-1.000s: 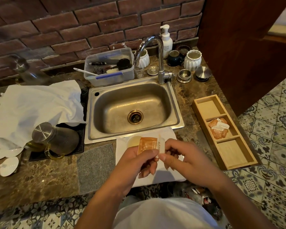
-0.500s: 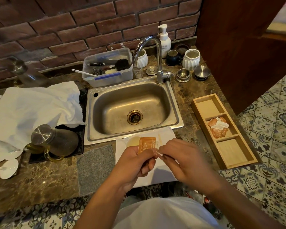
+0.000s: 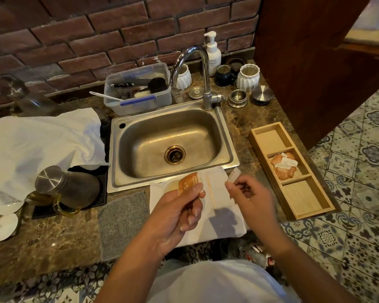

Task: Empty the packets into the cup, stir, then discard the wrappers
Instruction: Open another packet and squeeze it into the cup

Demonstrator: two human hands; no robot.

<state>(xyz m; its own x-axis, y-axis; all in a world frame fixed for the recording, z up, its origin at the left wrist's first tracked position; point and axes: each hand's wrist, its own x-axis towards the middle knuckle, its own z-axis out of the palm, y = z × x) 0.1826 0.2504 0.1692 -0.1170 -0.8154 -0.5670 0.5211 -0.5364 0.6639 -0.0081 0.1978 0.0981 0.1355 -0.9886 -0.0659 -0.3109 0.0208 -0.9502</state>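
My left hand (image 3: 179, 206) pinches an orange packet (image 3: 188, 181) just over the cup (image 3: 170, 185), which stands on a white cloth (image 3: 223, 224) in front of the sink and is partly hidden by the packet. My right hand (image 3: 247, 195) holds a small torn-off white strip (image 3: 233, 175) to the right of the packet, clear of it. A thin wooden stir stick (image 3: 211, 193) lies on the cloth between my hands. More orange and white packets (image 3: 283, 166) sit in the middle compartment of a wooden tray (image 3: 302, 200) to the right.
The steel sink (image 3: 173, 145) with its tap (image 3: 202, 73) lies just behind the cloth. A glass jug with a metal lid (image 3: 64, 189) stands at the left, beside a grey mat (image 3: 123, 221). A plastic tub (image 3: 138, 92), jars and a soap bottle (image 3: 212, 53) line the brick wall.
My hands were together on the packet's top edge; now the right hand has pulled away to the right with a torn-off strip, while the left hand keeps the packet over the cup.
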